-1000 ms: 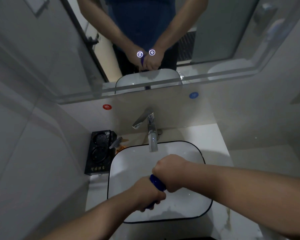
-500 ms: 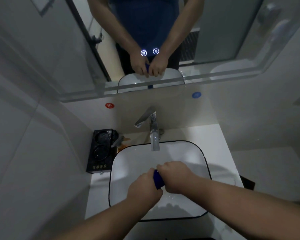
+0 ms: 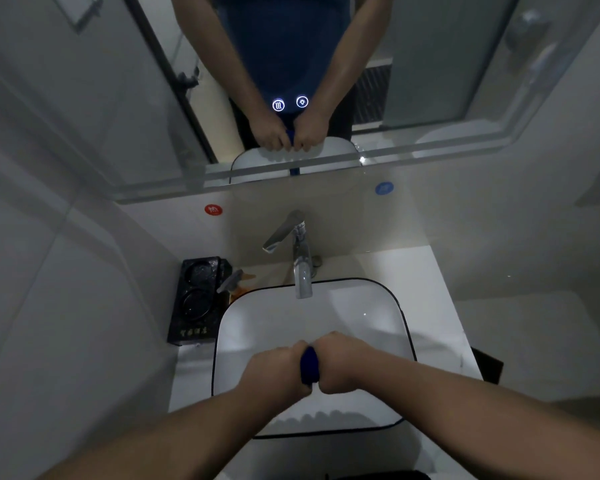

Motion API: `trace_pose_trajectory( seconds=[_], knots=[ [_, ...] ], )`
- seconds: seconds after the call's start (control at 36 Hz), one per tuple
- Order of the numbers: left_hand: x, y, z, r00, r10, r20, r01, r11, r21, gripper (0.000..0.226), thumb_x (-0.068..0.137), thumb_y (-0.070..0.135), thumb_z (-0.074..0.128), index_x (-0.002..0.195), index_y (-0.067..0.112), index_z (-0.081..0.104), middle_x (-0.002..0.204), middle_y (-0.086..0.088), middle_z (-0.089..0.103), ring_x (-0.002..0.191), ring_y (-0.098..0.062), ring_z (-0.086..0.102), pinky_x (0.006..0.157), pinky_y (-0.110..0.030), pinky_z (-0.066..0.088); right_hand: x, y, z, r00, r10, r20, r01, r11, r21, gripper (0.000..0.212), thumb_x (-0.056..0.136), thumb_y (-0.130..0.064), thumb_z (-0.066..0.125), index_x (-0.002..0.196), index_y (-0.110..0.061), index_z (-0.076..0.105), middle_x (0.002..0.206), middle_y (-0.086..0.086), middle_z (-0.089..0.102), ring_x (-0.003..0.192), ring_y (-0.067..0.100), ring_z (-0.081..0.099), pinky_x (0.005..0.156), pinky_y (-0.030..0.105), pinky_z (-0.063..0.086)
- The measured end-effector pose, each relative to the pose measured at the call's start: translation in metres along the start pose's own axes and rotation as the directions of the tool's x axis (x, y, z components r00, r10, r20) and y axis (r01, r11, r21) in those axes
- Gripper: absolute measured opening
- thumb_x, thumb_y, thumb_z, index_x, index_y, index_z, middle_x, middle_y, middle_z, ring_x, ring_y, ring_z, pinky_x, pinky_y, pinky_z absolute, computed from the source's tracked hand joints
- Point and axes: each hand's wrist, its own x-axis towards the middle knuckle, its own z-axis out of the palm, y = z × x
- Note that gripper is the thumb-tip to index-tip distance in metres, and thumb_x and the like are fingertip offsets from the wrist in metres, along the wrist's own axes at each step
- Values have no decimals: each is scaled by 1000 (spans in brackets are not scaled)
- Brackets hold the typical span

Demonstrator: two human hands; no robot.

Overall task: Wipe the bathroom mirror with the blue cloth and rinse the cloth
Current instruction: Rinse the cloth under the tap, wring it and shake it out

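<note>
Now my left hand (image 3: 274, 370) and right hand (image 3: 343, 362) sit fist to fist over the near half of the sink (image 3: 409, 341), both clenched round the blue cloth (image 3: 309, 365). A second ago the right rode higher, so I judge a wringing twist is just ending. Only a short dark-blue roll shows between the knuckles, tightly bunched. Beyond, I see no stream from the tap (image 3: 300, 265); the mirror (image 3: 430, 81) hangs behind it.
</note>
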Motion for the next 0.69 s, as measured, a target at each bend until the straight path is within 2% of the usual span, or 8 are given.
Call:
trace_pose_trajectory(
  seconds=[0.08, 0.19, 0.31, 0.39, 0.44, 0.56, 0.64, 0.69],
  knots=[
    [5, -4, -11, 992, 110, -54, -106, 991, 87, 39, 86, 41, 70, 121, 31, 56, 102, 6, 73, 90, -20, 73, 76, -31, 59, -1, 4, -1, 999, 8, -33, -5, 996, 90, 9, 82, -14, 68, 87, -19, 63, 88, 6, 68, 82, 28, 71, 75, 42, 63],
    [12, -2, -23, 980, 182, -86, -164, 970, 180, 41, 85, 43, 72, 119, 30, 55, 99, 4, 73, 86, -22, 73, 71, -32, 57, -1, 5, -4, 999, 17, -50, -8, 986, 169, 4, 79, -13, 67, 82, -15, 65, 84, 9, 69, 81, 32, 71, 76, 45, 63],
    [7, -4, -20, 966, 243, -92, -221, 955, 198, 42, 87, 45, 70, 124, 30, 54, 101, 3, 74, 86, -21, 72, 69, -30, 50, -6, 5, 0, 1000, -1, -25, 6, 980, 198, 16, 81, -10, 67, 73, -20, 58, 75, 3, 60, 70, 23, 62, 65, 35, 54],
    [2, -6, -14, 957, 271, -101, -249, 949, 194, 45, 90, 46, 70, 130, 31, 53, 107, 4, 74, 91, -19, 72, 72, -28, 48, -12, 6, 4, 1000, -9, -24, 14, 976, 215, 7, 82, -9, 69, 85, -15, 66, 82, 8, 66, 77, 28, 68, 69, 39, 59],
    [-1, -5, -12, 959, 265, -97, -244, 951, 189, 49, 92, 46, 69, 135, 33, 51, 111, 5, 74, 94, -18, 73, 77, -29, 51, -15, 5, 6, 1000, 4, -31, 4, 966, 257, 15, 82, -8, 70, 96, -14, 68, 90, 10, 70, 85, 31, 72, 77, 40, 62],
    [-7, -5, -3, 956, 276, -100, -255, 950, 181, 66, 91, 46, 67, 151, 35, 42, 114, 4, 74, 96, -19, 73, 78, -30, 53, -21, 4, 15, 999, 10, -47, 4, 960, 278, 33, 85, -5, 68, 79, -30, 47, 79, -8, 53, 68, 12, 56, 58, 21, 46],
    [-10, -6, 3, 960, 265, -92, -245, 952, 184, 71, 91, 45, 68, 155, 34, 39, 117, 3, 74, 98, -19, 73, 82, -31, 57, -21, 5, 24, 999, 28, -41, -16, 962, 274, 35, 82, -8, 70, 81, -33, 45, 81, -6, 55, 65, 10, 55, 56, 21, 43],
    [-10, -5, 3, 962, 245, -117, -224, 959, 173, 69, 91, 44, 68, 154, 34, 42, 117, 4, 74, 99, -19, 74, 81, -31, 55, -21, 5, 23, 998, 25, -63, -7, 963, 271, 29, 80, -11, 70, 95, -29, 54, 85, -6, 59, 71, 13, 61, 60, 27, 52]
  ],
)
